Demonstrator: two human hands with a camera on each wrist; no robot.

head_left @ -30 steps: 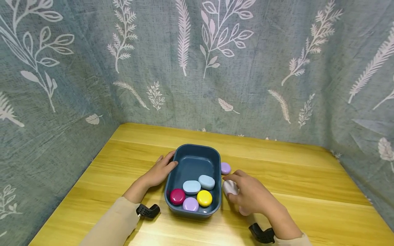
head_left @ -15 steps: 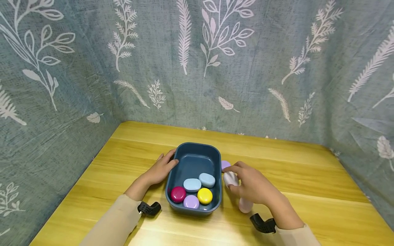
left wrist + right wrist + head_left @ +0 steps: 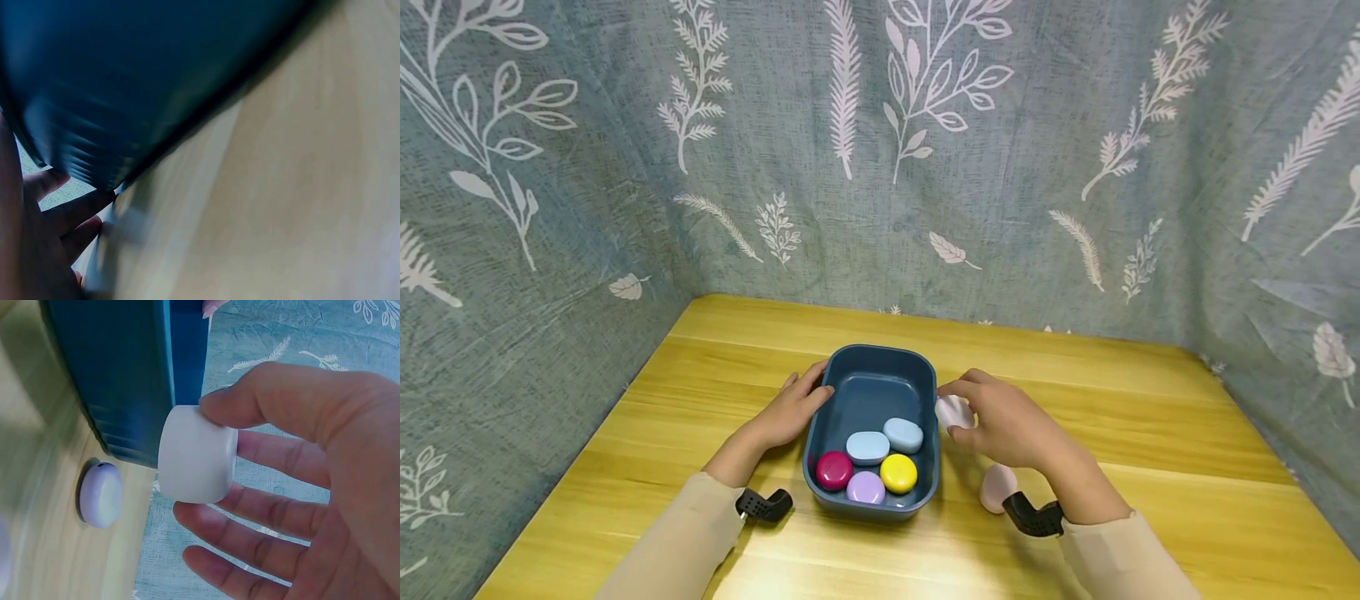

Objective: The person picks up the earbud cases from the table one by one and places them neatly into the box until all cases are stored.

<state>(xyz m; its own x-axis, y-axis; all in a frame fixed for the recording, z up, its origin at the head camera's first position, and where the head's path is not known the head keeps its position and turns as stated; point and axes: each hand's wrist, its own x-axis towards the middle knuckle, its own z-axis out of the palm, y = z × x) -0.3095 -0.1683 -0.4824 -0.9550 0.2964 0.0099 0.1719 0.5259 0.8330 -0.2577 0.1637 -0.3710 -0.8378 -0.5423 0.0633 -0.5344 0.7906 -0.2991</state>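
Observation:
A dark blue bin (image 3: 880,352) stands mid-table and holds a red (image 3: 833,470), a yellow (image 3: 898,472), a purple (image 3: 866,487) and two pale blue cases (image 3: 867,447). My left hand (image 3: 795,408) rests against the bin's left wall with its thumb on the rim and fingers fairly straight. The left wrist view is blurred, with fingers (image 3: 59,219) beside the bin (image 3: 125,75). My right hand (image 3: 981,410) pinches a white case (image 3: 952,411) between thumb and fingers, lifted just right of the bin. The right wrist view shows this case (image 3: 197,454) close to the bin wall (image 3: 125,375).
A pink case (image 3: 997,487) lies on the wooden table (image 3: 1150,467) by my right wrist. A purple case (image 3: 100,494) lies on the table beside the bin, hidden by my hand in the head view. Leaf-print cloth walls (image 3: 1075,167) close in the table's back and sides.
My right hand has picked the white case up off the table and carried it away from me along the bin's right side. The pink case is now uncovered. The left hand stayed put.

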